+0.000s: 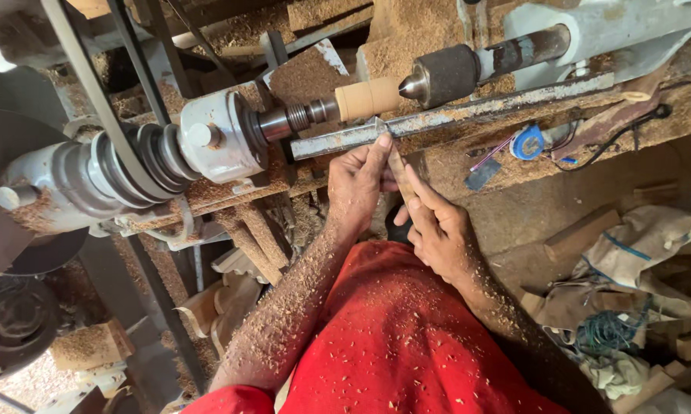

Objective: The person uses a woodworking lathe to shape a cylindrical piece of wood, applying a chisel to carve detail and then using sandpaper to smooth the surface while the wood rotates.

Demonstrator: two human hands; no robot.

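A short pale wooden cylinder (367, 98) is mounted on a lathe between the headstock spindle (284, 119) and the dark tailstock centre (437, 75). A long metal tool rest (468, 113) runs just below it. My left hand (357, 184) pinches the front of a wooden-handled turning tool (398, 170), whose tip lies on the rest under the cylinder. My right hand (437, 230) grips the tool's handle further back. Sawdust covers both forearms and my red clothing (391, 337).
A belt (100, 100) runs over the stepped pulley (142, 157) at left beside a grey motor housing. Sawdust heaps lie behind the lathe. A blue tape measure (527, 142) and cable sit on the bed. Wood offcuts, cloth and blue cord (610, 331) lie at right.
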